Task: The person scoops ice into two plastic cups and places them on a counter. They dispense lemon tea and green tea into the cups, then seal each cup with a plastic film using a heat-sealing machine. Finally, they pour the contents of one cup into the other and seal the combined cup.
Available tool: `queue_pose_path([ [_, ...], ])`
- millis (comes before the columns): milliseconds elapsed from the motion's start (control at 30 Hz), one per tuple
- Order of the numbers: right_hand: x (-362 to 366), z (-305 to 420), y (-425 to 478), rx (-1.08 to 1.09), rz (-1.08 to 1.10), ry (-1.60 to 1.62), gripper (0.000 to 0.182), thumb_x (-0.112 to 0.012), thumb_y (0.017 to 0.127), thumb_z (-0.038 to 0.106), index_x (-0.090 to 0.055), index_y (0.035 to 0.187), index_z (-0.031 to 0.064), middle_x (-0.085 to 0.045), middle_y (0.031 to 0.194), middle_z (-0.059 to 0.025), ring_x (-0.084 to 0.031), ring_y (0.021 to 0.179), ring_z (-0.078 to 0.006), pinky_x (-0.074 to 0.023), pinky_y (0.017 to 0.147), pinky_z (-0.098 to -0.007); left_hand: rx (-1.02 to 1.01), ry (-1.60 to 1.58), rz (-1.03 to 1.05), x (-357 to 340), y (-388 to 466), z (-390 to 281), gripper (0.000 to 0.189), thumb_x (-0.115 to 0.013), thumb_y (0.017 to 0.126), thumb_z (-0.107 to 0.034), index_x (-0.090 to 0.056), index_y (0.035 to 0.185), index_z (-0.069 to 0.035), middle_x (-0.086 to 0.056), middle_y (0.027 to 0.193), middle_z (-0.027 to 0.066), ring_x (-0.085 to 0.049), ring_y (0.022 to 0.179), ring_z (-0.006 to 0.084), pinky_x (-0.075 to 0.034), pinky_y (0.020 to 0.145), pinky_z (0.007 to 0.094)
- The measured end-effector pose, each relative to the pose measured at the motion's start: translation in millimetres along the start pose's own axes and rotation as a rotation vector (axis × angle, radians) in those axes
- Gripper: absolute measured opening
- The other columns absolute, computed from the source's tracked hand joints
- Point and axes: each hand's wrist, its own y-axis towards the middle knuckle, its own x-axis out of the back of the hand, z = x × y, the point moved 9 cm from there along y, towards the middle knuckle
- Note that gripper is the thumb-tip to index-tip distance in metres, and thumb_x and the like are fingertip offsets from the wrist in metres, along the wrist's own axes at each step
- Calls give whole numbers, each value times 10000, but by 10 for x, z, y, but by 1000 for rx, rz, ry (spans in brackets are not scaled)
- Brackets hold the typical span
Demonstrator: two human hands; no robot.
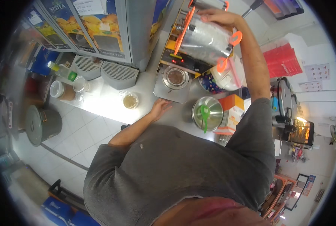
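My right hand [220, 17] rests on the top of a large clear film roll [210, 36] with orange end pieces, mounted on a cup sealing machine [182, 60]. Red lights glow on its front panel. A cup of brown contents [175, 77] sits in the round holder of the machine's metal tray [172, 96]. My left hand [160, 109], palm down with fingers slightly spread, is at the near edge of that tray; whether it touches is unclear. A clear cup with a yellowish drink [131, 100] stands on the counter to the left.
Right of the tray are a steel bowl [196, 111] with a green spoon [204, 114], an orange and white box [232, 106] and a patterned tub [210, 82]. Drink dispensers [120, 74] stand at the back left, near a bottle [63, 71] and plastic containers [57, 89]. A lidded bin [50, 124] is on the floor.
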Motion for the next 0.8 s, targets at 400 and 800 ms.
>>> queue_pose_path([
  [400, -1446, 301, -2439, 774, -1691, -785, 217, -686, 842, 178, -673, 1026, 62, -625, 1117, -134, -559, 1070, -328, -439, 927, -427, -6, 315, -91, 372, -210, -96, 414, -596, 928, -235, -463, 1265, -35, -557, 1272, 97, -533, 1230, 222, -438, 994, 411],
  [800, -2268, -809, -1514, 280, -1050, -490, 180, -702, 780, 105, -709, 959, 119, -665, 1019, -48, -567, 1064, -251, -438, 896, -420, -344, 643, -388, 106, -557, -636, 736, -693, 864, -262, -279, 1411, 5, -470, 1301, 172, -514, 1143, 246, -446, 934, 375],
])
